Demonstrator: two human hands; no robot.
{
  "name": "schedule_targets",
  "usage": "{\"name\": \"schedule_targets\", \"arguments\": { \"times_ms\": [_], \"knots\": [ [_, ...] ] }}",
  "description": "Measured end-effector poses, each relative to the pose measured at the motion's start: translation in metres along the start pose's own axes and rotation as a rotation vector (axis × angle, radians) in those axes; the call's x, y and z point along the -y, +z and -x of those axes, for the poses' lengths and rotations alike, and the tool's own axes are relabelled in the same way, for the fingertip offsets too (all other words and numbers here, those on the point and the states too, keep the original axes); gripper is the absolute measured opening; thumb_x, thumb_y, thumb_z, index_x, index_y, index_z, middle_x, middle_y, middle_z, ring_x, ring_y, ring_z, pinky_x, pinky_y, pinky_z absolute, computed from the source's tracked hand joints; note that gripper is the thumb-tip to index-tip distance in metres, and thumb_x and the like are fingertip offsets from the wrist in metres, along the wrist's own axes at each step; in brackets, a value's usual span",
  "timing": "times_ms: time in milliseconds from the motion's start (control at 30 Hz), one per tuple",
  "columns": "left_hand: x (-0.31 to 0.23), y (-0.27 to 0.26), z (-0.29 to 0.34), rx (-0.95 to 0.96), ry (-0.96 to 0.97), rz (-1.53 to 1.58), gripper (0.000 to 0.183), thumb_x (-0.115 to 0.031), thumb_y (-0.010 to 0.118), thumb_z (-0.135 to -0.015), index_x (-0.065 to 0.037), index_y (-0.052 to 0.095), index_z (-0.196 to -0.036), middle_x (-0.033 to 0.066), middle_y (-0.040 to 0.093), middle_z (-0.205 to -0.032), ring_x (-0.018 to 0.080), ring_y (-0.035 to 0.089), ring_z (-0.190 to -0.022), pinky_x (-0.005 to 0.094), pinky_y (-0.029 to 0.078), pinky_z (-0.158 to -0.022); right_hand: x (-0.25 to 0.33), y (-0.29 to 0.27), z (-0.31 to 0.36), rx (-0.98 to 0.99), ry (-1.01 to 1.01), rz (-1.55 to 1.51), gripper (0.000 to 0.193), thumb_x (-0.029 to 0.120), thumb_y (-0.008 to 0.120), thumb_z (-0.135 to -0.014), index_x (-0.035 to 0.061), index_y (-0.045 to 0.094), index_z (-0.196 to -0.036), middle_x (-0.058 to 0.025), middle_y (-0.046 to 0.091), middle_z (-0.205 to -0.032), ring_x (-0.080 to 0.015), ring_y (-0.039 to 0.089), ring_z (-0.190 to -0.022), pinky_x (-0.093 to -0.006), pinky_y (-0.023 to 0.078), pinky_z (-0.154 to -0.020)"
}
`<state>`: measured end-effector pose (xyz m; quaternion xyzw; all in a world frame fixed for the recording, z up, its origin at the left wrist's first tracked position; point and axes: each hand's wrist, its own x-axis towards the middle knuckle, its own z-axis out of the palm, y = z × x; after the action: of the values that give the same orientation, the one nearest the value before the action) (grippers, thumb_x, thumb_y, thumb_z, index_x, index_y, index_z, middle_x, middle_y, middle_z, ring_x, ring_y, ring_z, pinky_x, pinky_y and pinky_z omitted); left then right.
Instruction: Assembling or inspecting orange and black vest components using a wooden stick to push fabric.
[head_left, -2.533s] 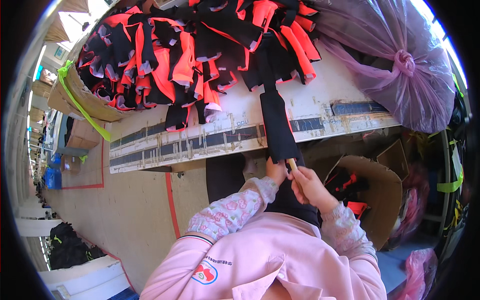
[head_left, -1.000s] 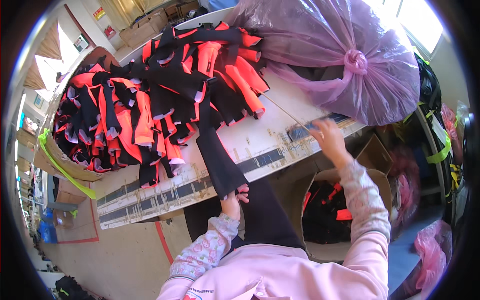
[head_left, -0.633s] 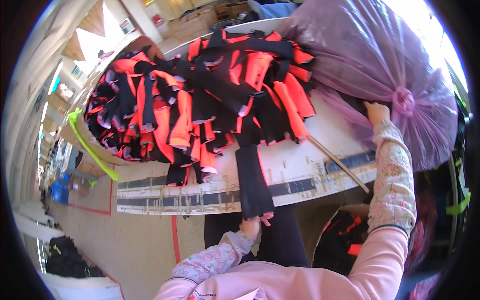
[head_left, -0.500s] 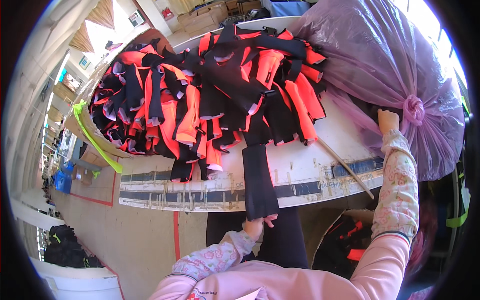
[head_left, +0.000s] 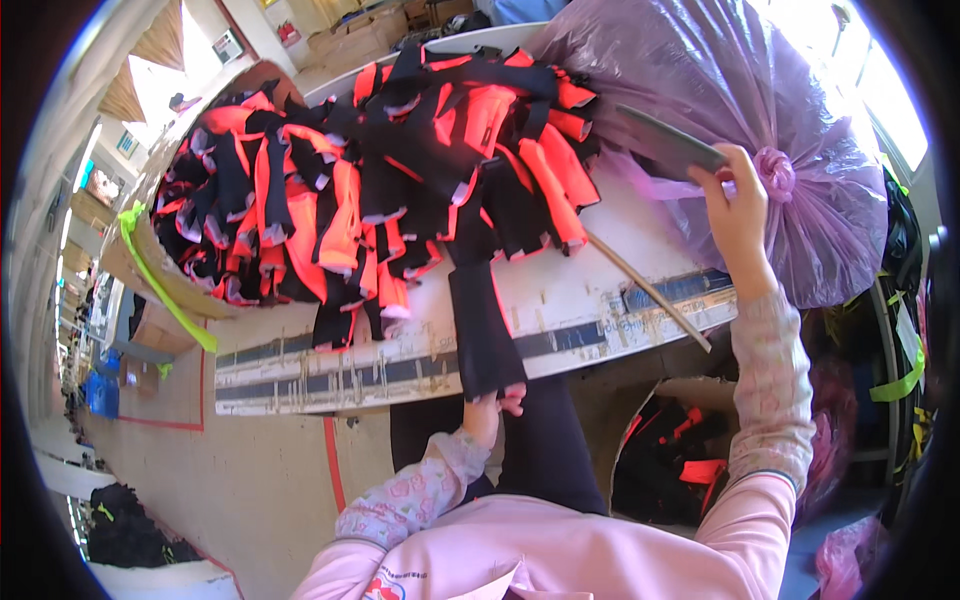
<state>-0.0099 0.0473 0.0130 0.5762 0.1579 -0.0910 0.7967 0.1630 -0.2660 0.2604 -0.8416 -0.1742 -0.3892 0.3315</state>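
Note:
A black fabric sleeve piece with an orange edge (head_left: 486, 330) hangs over the table's near edge. My left hand (head_left: 486, 414) is closed at its lower end, the fingers partly hidden by the cloth. My right hand (head_left: 738, 205) grips one end of a flat, dark grey-green strip (head_left: 665, 142), held tilted above the table in front of the purple plastic bag (head_left: 700, 60). Beyond the sleeve piece lies a heap of black and orange fabric pieces (head_left: 420, 150), spread across the table and into a carton at the left.
The white table (head_left: 560, 290) has a worn, taped near edge. A thin wooden stick (head_left: 650, 290) lies on it, poking past the edge. Below right stands an open carton (head_left: 690, 385) with black and orange pieces. A yellow-green strap (head_left: 165, 280) hangs from the left carton (head_left: 125, 240).
My right hand has come up and away from the bag's knot, and the flat strip now shows in it. The left hand stays at the sleeve piece's end. The whole view has shifted slightly.

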Motion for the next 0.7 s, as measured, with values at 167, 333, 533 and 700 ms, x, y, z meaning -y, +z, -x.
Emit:
{"name": "schedule_targets", "arguments": {
  "times_ms": [167, 333, 533, 700],
  "knots": [
    [-0.040, 0.018, 0.010, 0.001, 0.013, 0.125, 0.029, -0.025, 0.043, -0.095, -0.001, 0.056, -0.103, 0.0154, 0.064, -0.097, 0.0204, 0.063, -0.075, 0.0290, 0.053, -0.052, 0.118, -0.028, 0.090, 0.225, -0.119, -0.714, 0.022, -0.009, 0.057, -0.077, -0.0030, 0.051, -0.098, -0.0127, 0.054, -0.091, -0.0186, 0.054, -0.082, -0.0279, 0.045, -0.070],
    [-0.060, 0.036, 0.018, -0.023, 0.084, 0.254, 0.024, -0.018, 0.039, -0.096, -0.001, 0.054, -0.106, 0.0142, 0.064, -0.094, 0.0204, 0.063, -0.076, 0.0295, 0.053, -0.059, 0.146, -0.016, 0.153, 0.125, 0.113, -0.873, 0.023, 0.009, 0.065, -0.078, -0.0008, 0.051, -0.094, -0.0179, 0.059, -0.089, -0.0264, 0.061, -0.077, -0.0331, 0.050, -0.067],
    [-0.014, 0.011, 0.001, 0.328, -0.245, 0.674, 0.021, -0.013, 0.048, -0.090, 0.000, 0.056, -0.104, 0.0110, 0.063, -0.094, 0.0184, 0.063, -0.077, 0.0313, 0.054, -0.066, 0.160, 0.010, 0.171, 0.360, -0.470, -0.552, 0.026, 0.008, 0.060, -0.066, 0.0015, 0.055, -0.090, -0.0145, 0.060, -0.094, -0.0318, 0.062, -0.084, -0.0361, 0.053, -0.067],
    [-0.041, 0.023, 0.023, 0.473, -0.002, 0.336, 0.032, -0.018, 0.038, -0.093, 0.001, 0.050, -0.116, 0.0118, 0.059, -0.107, 0.0206, 0.058, -0.095, 0.0328, 0.048, -0.083, 0.140, 0.040, 0.178, 0.446, -0.410, -0.257, 0.024, 0.004, 0.056, -0.063, 0.0034, 0.056, -0.087, -0.0104, 0.060, -0.095, -0.0293, 0.057, -0.095, -0.0389, 0.048, -0.080]
  ]
}}
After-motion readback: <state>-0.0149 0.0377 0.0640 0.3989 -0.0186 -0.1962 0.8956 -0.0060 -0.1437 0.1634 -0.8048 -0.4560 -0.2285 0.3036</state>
